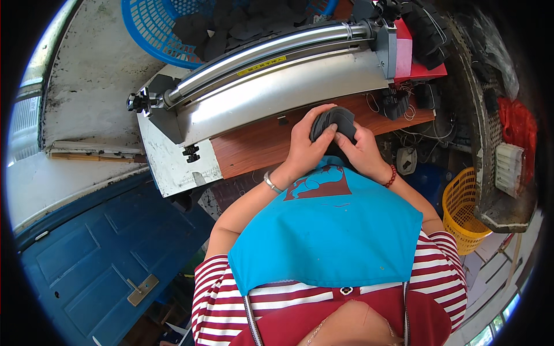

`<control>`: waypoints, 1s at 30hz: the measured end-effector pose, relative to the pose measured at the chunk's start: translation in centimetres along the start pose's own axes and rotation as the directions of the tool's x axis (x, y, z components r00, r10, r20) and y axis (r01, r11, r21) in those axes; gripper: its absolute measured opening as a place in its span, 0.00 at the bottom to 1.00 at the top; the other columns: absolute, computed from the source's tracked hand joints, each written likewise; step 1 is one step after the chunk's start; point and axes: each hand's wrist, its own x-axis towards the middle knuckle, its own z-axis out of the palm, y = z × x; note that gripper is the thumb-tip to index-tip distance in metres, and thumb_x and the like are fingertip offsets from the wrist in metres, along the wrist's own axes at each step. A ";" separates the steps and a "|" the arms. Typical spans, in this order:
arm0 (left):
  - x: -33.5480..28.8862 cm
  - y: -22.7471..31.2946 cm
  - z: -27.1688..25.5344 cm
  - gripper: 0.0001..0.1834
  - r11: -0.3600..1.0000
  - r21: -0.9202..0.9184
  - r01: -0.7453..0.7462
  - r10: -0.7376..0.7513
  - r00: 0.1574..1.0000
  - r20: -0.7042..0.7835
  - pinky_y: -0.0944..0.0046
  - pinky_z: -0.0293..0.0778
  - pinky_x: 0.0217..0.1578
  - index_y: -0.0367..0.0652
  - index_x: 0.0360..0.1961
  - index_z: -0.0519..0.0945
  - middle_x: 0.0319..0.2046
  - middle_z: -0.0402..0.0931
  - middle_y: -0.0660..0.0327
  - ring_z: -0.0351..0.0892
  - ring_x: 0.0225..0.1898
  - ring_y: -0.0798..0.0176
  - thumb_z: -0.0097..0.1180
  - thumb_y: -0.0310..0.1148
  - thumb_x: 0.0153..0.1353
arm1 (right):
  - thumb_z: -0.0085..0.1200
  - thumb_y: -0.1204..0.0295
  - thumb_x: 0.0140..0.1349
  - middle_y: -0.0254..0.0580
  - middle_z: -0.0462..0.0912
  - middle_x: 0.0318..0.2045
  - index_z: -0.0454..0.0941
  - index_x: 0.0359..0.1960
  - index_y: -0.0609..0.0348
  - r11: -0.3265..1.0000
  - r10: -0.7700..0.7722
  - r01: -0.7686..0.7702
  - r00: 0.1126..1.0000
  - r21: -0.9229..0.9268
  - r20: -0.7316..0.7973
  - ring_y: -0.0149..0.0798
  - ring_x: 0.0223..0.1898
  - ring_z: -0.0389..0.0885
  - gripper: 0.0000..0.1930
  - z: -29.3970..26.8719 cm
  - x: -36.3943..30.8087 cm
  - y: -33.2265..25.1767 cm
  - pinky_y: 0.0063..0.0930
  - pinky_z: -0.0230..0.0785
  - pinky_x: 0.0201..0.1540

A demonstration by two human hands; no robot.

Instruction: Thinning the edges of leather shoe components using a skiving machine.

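A stack of thin dark grey cut pieces (341,119) is bent into a curve between my two hands, over the front edge of the brown board. My left hand (310,138) wraps the stack's left side, its thumb pressed across the near face. On the other side my right hand (365,151) grips the lower right part, the thumb lying along the edge. Some of the fingers are hidden behind the stack. Just beyond my hands stands a roller machine (271,86) with a long shiny metal roller and a smooth metal feed plate.
Behind the machine, a blue plastic basket (151,30) holds many dark grey pieces (231,26). A red-pink housing (404,52) closes the machine's right end. Loose wires (412,109) hang below it. A yellow basket (460,199) stands at right, a blue door (98,248) at left.
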 end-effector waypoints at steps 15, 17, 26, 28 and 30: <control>1.4 3.0 -3.6 0.16 0.741 -0.646 0.182 -0.244 0.970 -0.007 0.65 0.78 0.42 0.35 0.48 0.75 0.40 0.78 0.59 0.78 0.40 0.67 0.60 0.27 0.59 | 0.53 0.63 0.67 0.24 0.79 0.28 0.78 0.45 0.58 0.889 0.260 -0.295 0.955 0.351 0.143 0.16 0.21 0.67 0.13 0.6 5.1 -1.5 0.12 0.59 0.21; 1.4 2.7 -4.3 0.15 0.792 -0.593 0.149 -0.218 0.975 -0.045 0.67 0.77 0.42 0.34 0.48 0.76 0.39 0.79 0.59 0.78 0.39 0.68 0.60 0.26 0.59 | 0.53 0.64 0.67 0.28 0.80 0.28 0.77 0.47 0.60 0.952 0.189 -0.198 0.980 0.233 0.063 0.19 0.20 0.70 0.14 1.9 5.1 -3.0 0.15 0.62 0.21; 1.5 3.0 -7.9 0.14 0.942 -0.311 -0.126 -0.003 0.924 -0.382 0.71 0.75 0.41 0.34 0.47 0.76 0.37 0.80 0.61 0.77 0.38 0.72 0.59 0.27 0.61 | 0.53 0.72 0.64 0.47 0.82 0.26 0.70 0.57 0.65 0.909 -0.170 0.132 0.984 -0.395 -0.061 0.36 0.24 0.83 0.20 5.6 6.5 -4.1 0.27 0.71 0.27; 1.5 3.3 -8.4 0.15 0.879 -0.468 -0.090 -0.098 0.927 -0.363 0.70 0.75 0.41 0.34 0.48 0.75 0.38 0.79 0.61 0.77 0.38 0.72 0.59 0.27 0.61 | 0.53 0.73 0.65 0.45 0.82 0.25 0.69 0.58 0.64 0.927 -0.193 0.154 0.978 -0.343 -0.084 0.33 0.22 0.81 0.21 5.8 7.0 -4.0 0.24 0.71 0.25; 1.7 3.4 -8.9 0.15 0.800 -0.595 -0.077 -0.156 0.931 -0.330 0.70 0.75 0.41 0.34 0.48 0.74 0.39 0.78 0.61 0.77 0.37 0.71 0.59 0.27 0.61 | 0.52 0.73 0.67 0.37 0.81 0.24 0.67 0.61 0.64 0.980 0.112 -0.099 0.991 0.171 -0.067 0.22 0.19 0.74 0.21 5.3 7.6 -3.8 0.14 0.65 0.21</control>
